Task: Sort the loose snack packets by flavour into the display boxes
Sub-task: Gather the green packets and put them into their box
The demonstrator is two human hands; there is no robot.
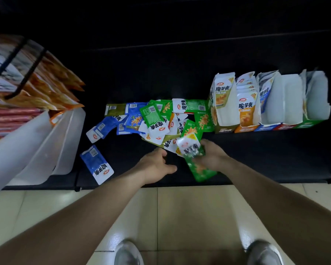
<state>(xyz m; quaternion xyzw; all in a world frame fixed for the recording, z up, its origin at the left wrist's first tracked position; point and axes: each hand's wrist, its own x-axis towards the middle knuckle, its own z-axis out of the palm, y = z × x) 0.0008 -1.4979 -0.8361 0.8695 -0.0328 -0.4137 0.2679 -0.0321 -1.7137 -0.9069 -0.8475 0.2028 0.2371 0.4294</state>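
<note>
A pile of loose snack packets (157,119), green, blue and olive, lies on the black shelf (256,159). One blue packet (97,165) lies apart at the front left. My right hand (212,155) grips a small stack of green packets (196,161) at the pile's front right edge. My left hand (157,167) hovers just left of it, fingers relaxed and holding nothing. Several display boxes stand in a row at the right: an olive box (224,104), an orange box (246,111) holding packets, then a blue box (269,104) and a green box (313,100).
White plastic dividers (61,142) lean at the left of the shelf, with orange and red snack bags (46,88) behind them. A black wire rack (21,67) crosses those bags. Beige floor tiles (189,217) and my shoes lie below the shelf edge.
</note>
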